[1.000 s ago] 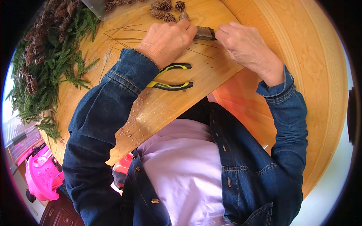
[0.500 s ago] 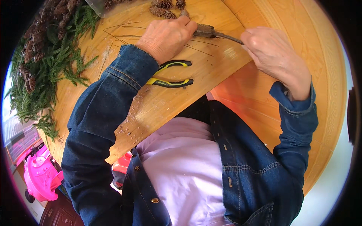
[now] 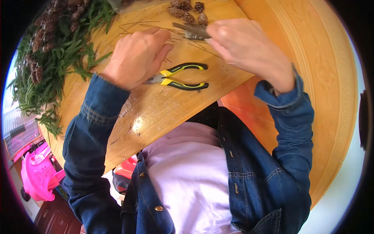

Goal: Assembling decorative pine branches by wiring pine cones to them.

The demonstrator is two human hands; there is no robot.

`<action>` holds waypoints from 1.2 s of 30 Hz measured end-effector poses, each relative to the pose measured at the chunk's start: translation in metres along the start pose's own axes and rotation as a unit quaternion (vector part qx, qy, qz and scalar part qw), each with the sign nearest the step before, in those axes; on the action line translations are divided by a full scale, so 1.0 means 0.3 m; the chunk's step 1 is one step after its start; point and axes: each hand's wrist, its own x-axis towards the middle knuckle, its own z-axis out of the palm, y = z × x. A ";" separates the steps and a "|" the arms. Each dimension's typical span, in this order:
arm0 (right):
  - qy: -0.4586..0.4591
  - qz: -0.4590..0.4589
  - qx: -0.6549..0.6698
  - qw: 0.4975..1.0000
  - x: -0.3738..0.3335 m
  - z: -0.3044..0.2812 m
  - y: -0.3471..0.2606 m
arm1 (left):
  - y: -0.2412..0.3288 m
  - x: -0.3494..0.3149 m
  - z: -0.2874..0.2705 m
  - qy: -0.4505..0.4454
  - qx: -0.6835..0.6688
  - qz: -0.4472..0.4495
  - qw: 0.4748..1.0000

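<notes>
My right hand is closed on a dark grey-brown strip that juts out to the left over the table; its exact kind is unclear. A lighter, mottled piece shows just under the strip. My left hand hovers near thin brown wires, thumb and forefinger apart, nothing visible between them. Its other fingers are hidden from above. Right of the left wrist lies a pair of yellow-and-black handled pliers, its jaws partly covered by that hand.
Several pine cones lie at the far side of the wooden table. Green fir branches with brown cones heap up on the left. Small debris is scattered on the near tabletop. A pink plastic object stands below at lower left.
My left hand has let go of the brown piece and moved left, uncovering more of the pliers. The right hand has swung left with the strip, over the wires.
</notes>
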 end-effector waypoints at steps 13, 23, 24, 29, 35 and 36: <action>-0.085 0.111 0.041 0.989 0.077 0.034 -0.071 | -0.139 -0.099 -0.084 -0.028 0.070 -0.104 0.992; -0.136 0.144 0.067 0.978 0.080 -0.011 -0.076 | -0.278 0.023 -0.015 -0.071 0.070 -0.068 0.993; -0.126 0.143 0.078 0.979 0.082 -0.011 -0.069 | -0.267 0.037 -0.011 -0.090 0.027 -0.061 0.994; -0.085 0.137 0.084 0.983 0.096 0.001 -0.017 | -0.184 0.057 -0.013 -0.099 -0.017 -0.032 0.994; -0.086 0.178 0.049 0.979 0.105 0.008 0.065 | -0.239 0.045 -0.081 -0.045 -0.051 -0.091 0.994; -0.095 0.198 0.030 0.975 0.104 0.014 0.085 | -0.238 0.043 -0.088 -0.058 -0.053 -0.116 0.990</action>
